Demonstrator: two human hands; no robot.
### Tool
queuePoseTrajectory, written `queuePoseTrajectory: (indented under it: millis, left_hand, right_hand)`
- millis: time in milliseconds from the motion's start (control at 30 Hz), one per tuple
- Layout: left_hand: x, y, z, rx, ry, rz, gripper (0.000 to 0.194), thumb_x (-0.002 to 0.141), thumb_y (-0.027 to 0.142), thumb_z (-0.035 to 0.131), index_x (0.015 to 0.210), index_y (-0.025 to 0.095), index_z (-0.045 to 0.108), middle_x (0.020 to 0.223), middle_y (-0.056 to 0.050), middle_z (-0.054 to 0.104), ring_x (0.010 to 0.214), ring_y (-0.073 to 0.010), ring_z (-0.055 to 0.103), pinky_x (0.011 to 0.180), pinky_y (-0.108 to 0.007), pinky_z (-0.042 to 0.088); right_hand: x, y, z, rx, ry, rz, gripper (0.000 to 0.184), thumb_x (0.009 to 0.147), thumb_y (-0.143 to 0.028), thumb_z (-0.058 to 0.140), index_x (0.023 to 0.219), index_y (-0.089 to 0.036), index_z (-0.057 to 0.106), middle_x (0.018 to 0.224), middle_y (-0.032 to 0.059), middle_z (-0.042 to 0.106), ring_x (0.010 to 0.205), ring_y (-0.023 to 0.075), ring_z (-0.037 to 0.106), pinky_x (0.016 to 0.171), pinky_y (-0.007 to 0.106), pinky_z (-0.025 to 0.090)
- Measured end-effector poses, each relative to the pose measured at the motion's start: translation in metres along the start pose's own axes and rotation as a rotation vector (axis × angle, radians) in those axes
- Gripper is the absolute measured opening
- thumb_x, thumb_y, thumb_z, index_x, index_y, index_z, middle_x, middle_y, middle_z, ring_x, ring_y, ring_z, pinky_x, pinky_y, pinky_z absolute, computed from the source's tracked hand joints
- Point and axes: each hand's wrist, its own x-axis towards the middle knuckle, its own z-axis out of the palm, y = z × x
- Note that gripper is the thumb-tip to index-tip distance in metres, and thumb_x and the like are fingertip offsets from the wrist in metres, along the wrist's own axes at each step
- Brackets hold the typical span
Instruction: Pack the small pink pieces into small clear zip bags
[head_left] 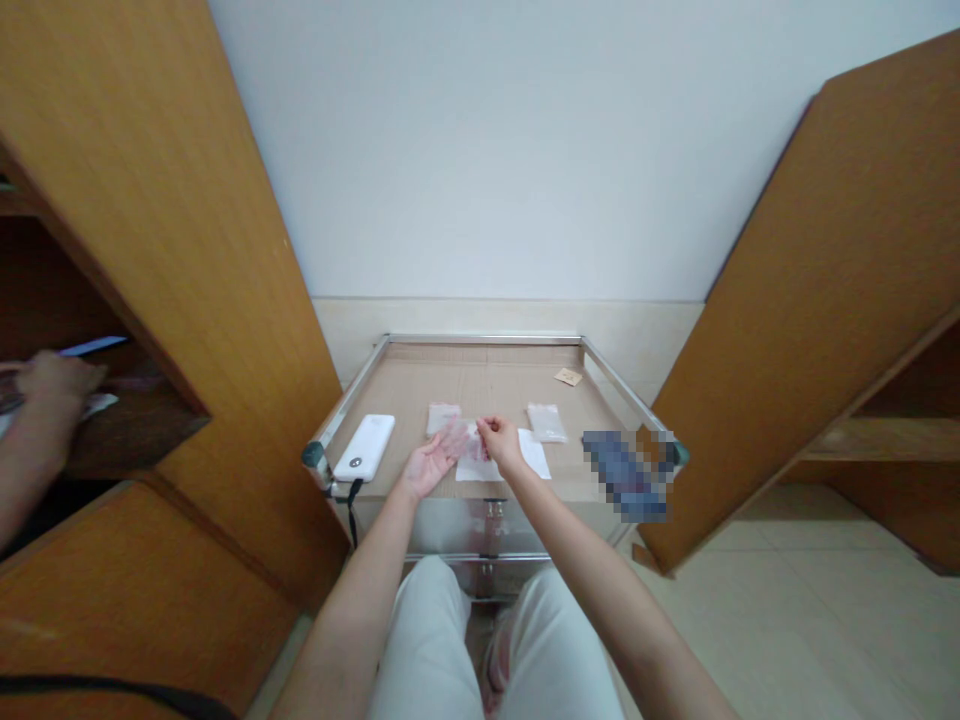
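Observation:
My left hand (427,468) is palm up over the near part of the trolley-like table, with a thin clear plastic bag (454,436) held at its fingers. Close beside it, my right hand (501,442) is closed in a pinch, and what lies between its fingertips is too small to make out. Under both hands is a white sheet of paper (535,456). A flat clear packet (442,414) lies just beyond my left hand. Another clear packet with whitish contents (547,423) lies to the right of my right hand.
The brown tabletop (480,370) has a raised metal rim. A white power bank (367,446) with a black strap lies left; a small tan paper (568,376) and a blurred dark-blue item (622,470) lie right. Wooden cabinets flank it. Another person's hand (56,395) reaches into the left one.

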Motion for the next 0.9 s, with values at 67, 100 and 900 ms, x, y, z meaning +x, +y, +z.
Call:
queuePoseTrajectory:
  millis: [67, 100, 900]
  left_hand:
    - [-0.001, 0.002, 0.001, -0.004, 0.012, 0.008, 0.039, 0.081, 0.022, 0.032, 0.119, 0.017, 0.039, 0.114, -0.011, 0.052, 0.108, -0.0179, 0.045, 0.086, -0.032, 0.037]
    - [-0.002, 0.003, 0.002, -0.012, 0.012, 0.014, 0.039, 0.081, 0.025, 0.032, 0.118, 0.017, 0.040, 0.114, -0.011, 0.052, 0.109, -0.0185, 0.045, 0.085, -0.033, 0.037]
    - [0.004, -0.007, -0.006, 0.200, 0.151, 0.061, 0.006, 0.070, 0.011, 0.055, 0.069, 0.013, 0.049, 0.077, -0.006, 0.063, 0.086, -0.0166, 0.059, 0.080, -0.030, 0.043]
  right_hand:
    - [0.001, -0.002, 0.000, 0.000, 0.013, -0.002, 0.019, 0.065, -0.033, 0.049, 0.065, -0.015, 0.053, 0.044, -0.0033, 0.050, 0.030, 0.0068, 0.036, 0.028, 0.018, 0.026]
    - [0.001, -0.004, -0.001, -0.001, 0.019, 0.003, 0.019, 0.065, -0.033, 0.049, 0.066, -0.015, 0.054, 0.045, -0.0031, 0.050, 0.030, 0.0066, 0.036, 0.028, 0.018, 0.026]
    - [-0.008, -0.009, -0.018, 0.133, -0.227, 0.073, 0.026, 0.063, -0.037, 0.055, 0.052, -0.016, 0.046, 0.037, -0.0044, 0.045, 0.029, 0.0073, 0.040, 0.032, 0.019, 0.031]
